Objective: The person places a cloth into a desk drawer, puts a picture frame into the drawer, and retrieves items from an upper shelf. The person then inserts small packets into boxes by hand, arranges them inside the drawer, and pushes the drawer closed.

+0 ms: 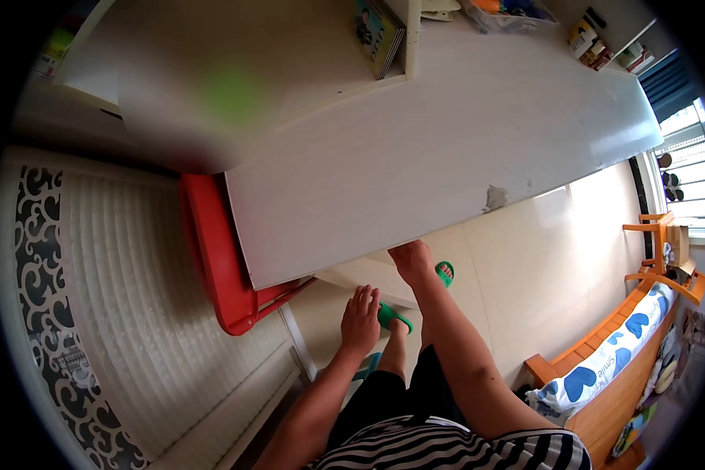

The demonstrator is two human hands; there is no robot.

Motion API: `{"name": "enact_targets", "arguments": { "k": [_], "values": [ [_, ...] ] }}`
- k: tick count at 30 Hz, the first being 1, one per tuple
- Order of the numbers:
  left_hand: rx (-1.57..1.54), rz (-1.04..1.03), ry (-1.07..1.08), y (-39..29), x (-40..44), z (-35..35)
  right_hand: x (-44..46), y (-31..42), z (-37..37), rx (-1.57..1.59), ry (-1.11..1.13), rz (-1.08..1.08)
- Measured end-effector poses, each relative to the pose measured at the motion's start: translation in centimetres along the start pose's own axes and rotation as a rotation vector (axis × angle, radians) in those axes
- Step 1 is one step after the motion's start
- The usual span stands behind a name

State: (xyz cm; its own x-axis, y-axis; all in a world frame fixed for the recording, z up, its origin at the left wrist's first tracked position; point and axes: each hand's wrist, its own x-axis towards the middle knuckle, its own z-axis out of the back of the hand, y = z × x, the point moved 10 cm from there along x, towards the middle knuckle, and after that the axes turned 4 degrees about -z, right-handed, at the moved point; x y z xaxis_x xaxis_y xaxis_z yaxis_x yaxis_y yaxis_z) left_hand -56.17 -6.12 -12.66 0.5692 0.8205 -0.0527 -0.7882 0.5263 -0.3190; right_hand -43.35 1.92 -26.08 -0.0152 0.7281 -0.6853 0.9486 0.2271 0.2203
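Note:
My right hand (pixel 412 262) is at the front edge of a white desk (pixel 415 149). Its fingers go under the edge and are mostly hidden, so their grip cannot be made out. Lower and to the left, my left hand (pixel 360 319) hangs in the air with its fingers stretched out and nothing in it. Below the desk edge, between the hands, a pale panel (pixel 360 276) shows in part; whether it is a drawer or a door is unclear.
A red folding chair (pixel 211 258) stands against the desk's left end. Shelves with thin books (pixel 380 37) and a plastic bin (pixel 513 16) are at the back. An orange wooden bench (pixel 603 337) with a heart-patterned cushion is at right. Green slippers (pixel 395 319) are on my feet.

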Motion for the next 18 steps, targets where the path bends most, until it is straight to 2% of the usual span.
{"name": "enact_targets", "arguments": {
  "k": [2, 3, 5, 12, 14, 15, 18],
  "values": [
    [0.021, 0.010, 0.031, 0.2, -0.1, -0.3, 0.5, 1.2, 0.1, -0.393, 0.061, 0.205],
    [0.021, 0.016, 0.024, 0.3, -0.1, -0.2, 0.0, 1.7, -0.9, -0.399, 0.067, 0.203],
    [0.014, 0.013, 0.062, 0.4, -0.1, -0.5, -1.4, 0.6, -1.4, 0.010, -0.083, -0.048],
    [0.035, 0.002, 0.114, 0.5, -0.1, -1.0, -3.1, -0.1, 0.7, -0.009, -0.126, -0.038],
    [0.030, 0.015, 0.104, 0.5, -0.3, -1.0, -2.1, -0.9, 2.8, 0.029, 0.012, -0.045],
    [0.028, 0.016, 0.104, 0.7, -0.7, -1.4, -2.6, -0.9, 2.8, 0.027, 0.012, -0.045],
    [0.047, 0.029, 0.186, 1.6, -3.1, -3.4, -5.9, -0.5, 2.0, 0.086, -0.138, -0.081]
  ]
}}
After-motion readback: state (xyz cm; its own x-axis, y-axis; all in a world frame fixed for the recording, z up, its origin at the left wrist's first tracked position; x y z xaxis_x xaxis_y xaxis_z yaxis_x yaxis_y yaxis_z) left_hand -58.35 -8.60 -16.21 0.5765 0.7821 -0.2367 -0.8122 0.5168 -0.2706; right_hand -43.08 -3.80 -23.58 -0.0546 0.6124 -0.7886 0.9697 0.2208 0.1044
